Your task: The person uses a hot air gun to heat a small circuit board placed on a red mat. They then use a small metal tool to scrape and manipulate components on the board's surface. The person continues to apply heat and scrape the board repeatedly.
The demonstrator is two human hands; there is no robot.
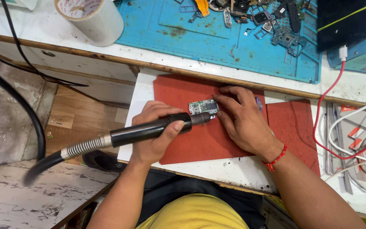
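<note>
A small green circuit board lies on a red mat on a pull-out white shelf. My left hand grips a black hot-air wand with a coiled metal collar and black hose. Its nozzle tip points at the board's lower edge. My right hand rests flat on the mat, fingertips pressing the board's right side. A red thread band circles that wrist.
A blue work mat above carries several loose phone parts and a dark phone. A tape roll stands top left. Red and white cables run at the right. Black cables hang left over the floor.
</note>
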